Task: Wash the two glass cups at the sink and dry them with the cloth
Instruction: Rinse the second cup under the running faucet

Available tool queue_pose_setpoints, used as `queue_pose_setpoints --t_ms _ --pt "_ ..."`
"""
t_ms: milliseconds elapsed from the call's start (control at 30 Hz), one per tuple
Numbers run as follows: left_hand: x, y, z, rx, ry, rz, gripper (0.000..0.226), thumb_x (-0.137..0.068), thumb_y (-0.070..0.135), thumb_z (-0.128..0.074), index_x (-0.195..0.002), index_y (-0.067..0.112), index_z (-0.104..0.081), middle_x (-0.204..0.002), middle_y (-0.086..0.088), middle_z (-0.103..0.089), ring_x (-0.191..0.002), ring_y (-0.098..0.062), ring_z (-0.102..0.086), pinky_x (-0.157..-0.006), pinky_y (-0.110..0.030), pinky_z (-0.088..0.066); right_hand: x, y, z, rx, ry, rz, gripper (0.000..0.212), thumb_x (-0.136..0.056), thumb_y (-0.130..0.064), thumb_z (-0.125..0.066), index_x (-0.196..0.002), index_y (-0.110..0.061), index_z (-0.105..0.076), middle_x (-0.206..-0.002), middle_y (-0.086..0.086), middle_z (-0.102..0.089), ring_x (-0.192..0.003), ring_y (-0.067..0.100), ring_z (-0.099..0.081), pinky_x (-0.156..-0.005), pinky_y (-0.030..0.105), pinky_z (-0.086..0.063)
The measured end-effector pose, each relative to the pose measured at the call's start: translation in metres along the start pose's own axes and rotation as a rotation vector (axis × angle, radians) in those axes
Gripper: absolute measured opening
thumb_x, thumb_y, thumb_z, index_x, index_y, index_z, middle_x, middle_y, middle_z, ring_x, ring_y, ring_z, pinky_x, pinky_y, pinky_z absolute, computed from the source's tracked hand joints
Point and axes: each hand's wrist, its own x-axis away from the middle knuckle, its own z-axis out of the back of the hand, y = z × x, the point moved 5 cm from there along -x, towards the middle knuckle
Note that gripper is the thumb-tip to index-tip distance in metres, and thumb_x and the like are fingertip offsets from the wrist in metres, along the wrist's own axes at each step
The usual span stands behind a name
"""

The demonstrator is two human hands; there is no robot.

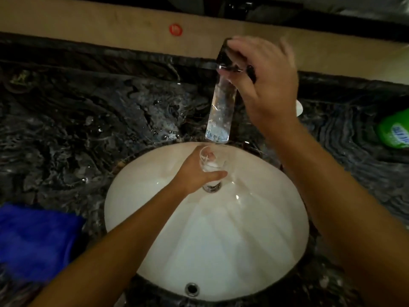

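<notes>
A clear glass cup (209, 161) stands upright over the white sink basin (155, 185), just under the tip of the shiny faucet spout (219, 109). White foamy water sits inside the cup. My left hand (194, 171) grips the cup from the left, with its fingers wrapped round the lower part. My right hand (263, 85) is raised at the back of the sink, its fingers and thumb curled over the dark faucet handle (228, 60). A folded blue cloth (35, 240) lies on the counter at the left. I see no second cup.
The dark marble counter (88, 129) around the basin is wet. A green bottle (396, 131) lies at the right edge. A small white object (299, 108) peeks out behind my right wrist. The drain (212, 188) sits below the cup, and an overflow hole (192, 289) is at the near rim.
</notes>
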Motion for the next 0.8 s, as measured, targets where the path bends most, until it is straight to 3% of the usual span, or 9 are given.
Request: queue_pose_setpoints --t_ms 67,200,267,367,467,567,633,700,800 --pt "-0.001 0.002 -0.002 0.034 0.013 -0.008 0.075 -0.067 0.023 -0.096 -0.130 0.020 -0.057 -0.122 0.004 -0.069 -0.114 -0.010 -0.067 -0.101 -0.034 -0.054 0.010 -0.004 -0.006 -0.132 0.035 -0.113 0.056 -0.100 -0.045 -0.056 -0.143 -0.009 -0.057 -0.149 0.007 -0.057 -0.142 0.026 -0.049 -0.114 0.055 -0.039" --pt "0.007 -0.001 -0.005 0.018 0.032 -0.005 0.082 -0.067 0.022 -0.097 -0.136 0.025 -0.054 -0.131 0.011 -0.064 -0.120 0.002 -0.059 -0.104 -0.026 -0.049 0.090 -0.004 -0.011 -0.266 0.065 -0.383 0.062 -0.105 -0.032 -0.052 -0.156 -0.002 -0.035 -0.164 0.014 -0.035 -0.154 0.024 -0.030 -0.124 0.046 -0.029" --pt "0.010 -0.002 -0.004 0.050 0.054 0.043 0.080 -0.066 0.026 -0.097 -0.134 0.027 -0.055 -0.126 0.013 -0.065 -0.117 0.001 -0.059 -0.100 -0.025 -0.049 0.132 0.001 -0.014 -0.292 0.058 -0.463 0.052 -0.103 -0.022 -0.052 -0.150 -0.004 -0.043 -0.157 0.011 -0.043 -0.148 0.023 -0.039 -0.119 0.048 -0.035" --pt "0.009 0.005 -0.003 0.075 0.035 0.098 0.055 -0.072 0.018 -0.093 -0.115 0.027 -0.059 -0.106 0.014 -0.067 -0.103 -0.006 -0.065 -0.094 -0.025 -0.052 0.183 0.009 -0.030 -0.347 -0.040 -0.610 0.039 -0.099 -0.018 -0.053 -0.138 -0.011 -0.056 -0.141 0.003 -0.057 -0.130 0.018 -0.054 -0.104 0.047 -0.048" --pt "0.012 0.004 -0.008 0.189 -0.086 0.132 0.040 -0.080 0.015 -0.087 -0.111 0.024 -0.064 -0.106 0.011 -0.074 -0.099 -0.006 -0.071 -0.089 -0.026 -0.056 0.214 0.009 -0.044 -0.454 -0.181 -0.732 0.034 -0.102 -0.023 -0.052 -0.135 -0.026 -0.061 -0.135 -0.011 -0.064 -0.122 0.007 -0.060 -0.098 0.032 -0.054" --pt "0.018 -0.005 -0.009 0.401 -0.086 0.239 0.043 -0.079 0.035 -0.083 -0.115 0.024 -0.061 -0.108 0.002 -0.074 -0.092 -0.010 -0.074 -0.069 -0.031 -0.059 0.219 0.016 -0.063 -0.625 -0.279 -1.014 0.027 -0.109 -0.030 -0.048 -0.128 -0.044 -0.061 -0.120 -0.027 -0.069 -0.113 -0.003 -0.064 -0.094 0.020 -0.054" --pt "0.021 -0.009 -0.019 0.575 -0.077 0.301 0.040 -0.085 0.045 -0.075 -0.115 0.021 -0.065 -0.104 -0.002 -0.075 -0.090 -0.015 -0.075 -0.067 -0.038 -0.062 0.221 0.022 -0.086 -0.733 -0.365 -1.275 0.027 -0.109 -0.045 -0.041 -0.123 -0.039 -0.063 -0.120 -0.014 -0.072 -0.109 0.005 -0.067 -0.097 0.030 -0.055" --pt "0.019 -0.013 -0.030 0.746 -0.037 0.303 0.040 -0.090 0.051 -0.066 -0.114 0.020 -0.073 -0.110 -0.008 -0.077 -0.099 -0.021 -0.075 -0.080 -0.038 -0.062 0.219 0.022 -0.105 -0.865 -0.435 -1.505 0.043 -0.105 -0.059 -0.038 -0.117 -0.027 -0.065 -0.112 0.001 -0.073 -0.106 0.019 -0.069 -0.099 0.038 -0.055" --pt "0.017 -0.019 -0.035 0.715 0.110 0.296 0.046 -0.090 0.056 -0.065 -0.117 0.019 -0.074 -0.116 -0.013 -0.076 -0.105 -0.027 -0.073 -0.086 -0.040 -0.061 0.206 0.028 -0.116 -0.874 -0.331 -1.578 0.044 -0.107 -0.051 -0.041 -0.107 -0.019 -0.072 -0.101 0.003 -0.077 -0.098 0.024 -0.074 -0.089 0.036 -0.057"
